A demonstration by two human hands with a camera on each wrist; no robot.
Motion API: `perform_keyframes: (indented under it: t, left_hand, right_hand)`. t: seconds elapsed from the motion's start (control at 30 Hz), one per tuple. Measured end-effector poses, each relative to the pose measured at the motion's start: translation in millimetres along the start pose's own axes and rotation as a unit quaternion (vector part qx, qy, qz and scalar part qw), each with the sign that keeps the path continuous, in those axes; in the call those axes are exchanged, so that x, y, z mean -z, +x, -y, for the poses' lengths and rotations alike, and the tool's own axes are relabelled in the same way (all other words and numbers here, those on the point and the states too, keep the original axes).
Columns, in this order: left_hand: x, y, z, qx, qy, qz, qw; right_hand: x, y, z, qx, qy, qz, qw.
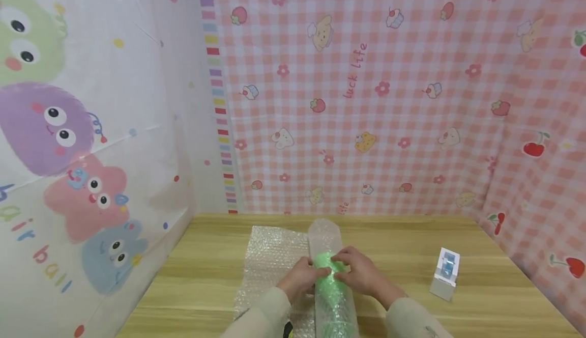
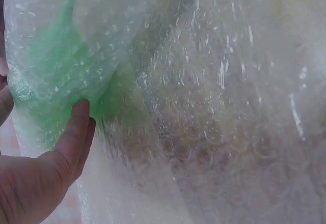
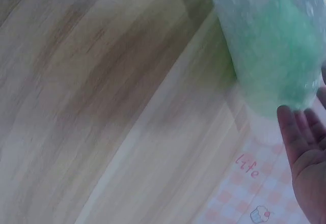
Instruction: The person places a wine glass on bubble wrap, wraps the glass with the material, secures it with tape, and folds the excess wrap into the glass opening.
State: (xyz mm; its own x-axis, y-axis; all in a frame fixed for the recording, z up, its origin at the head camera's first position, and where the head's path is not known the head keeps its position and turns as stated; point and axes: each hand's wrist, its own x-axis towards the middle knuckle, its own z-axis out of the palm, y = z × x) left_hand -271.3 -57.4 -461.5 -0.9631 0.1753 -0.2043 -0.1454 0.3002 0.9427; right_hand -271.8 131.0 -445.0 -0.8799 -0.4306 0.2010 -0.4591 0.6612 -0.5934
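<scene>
A green object (image 1: 331, 291), wide at its upper part and narrowing below, lies inside a roll of bubble wrap (image 1: 325, 233) on the table. Its exact kind is blurred by the wrap. From the left, my left hand (image 1: 299, 278) holds the roll, with fingertips on the wrap over the green part. My right hand (image 1: 363, 273) grips the same stretch from the right, fingers bent over the top and thumb nearer me. A flat sheet of bubble wrap (image 1: 271, 251) spreads out left of the roll, partly under my left forearm.
To the right on the wooden table (image 1: 393, 241) stands a small white box (image 1: 443, 288) with a blue patch on top. A black and yellow item (image 1: 287, 329) peeks out beside my left sleeve. Printed cloths hang behind and at both sides.
</scene>
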Motion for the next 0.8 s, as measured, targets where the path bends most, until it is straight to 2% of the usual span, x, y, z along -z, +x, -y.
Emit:
perform_keyframes:
  t: [0.33,0.6,0.8]
  left_hand:
    - [3.7,2.1,5.8,0.007,-0.023,0.02,0.9995]
    - [4.4,1.8,1.1,0.018,0.027,0.0,0.9995]
    - [5.1,-0.5,-0.3,0.017,0.004,-0.013,0.9998]
  right_hand:
    - [0.2,-0.3,1.6,-0.023,0.009,0.007,0.9997]
    - [-2.1,2.8,2.6,-0.03,0.004,0.004,0.9995]
    - [-3.7,2.3,0.7,-0.011,0.005,0.008,0.9999]
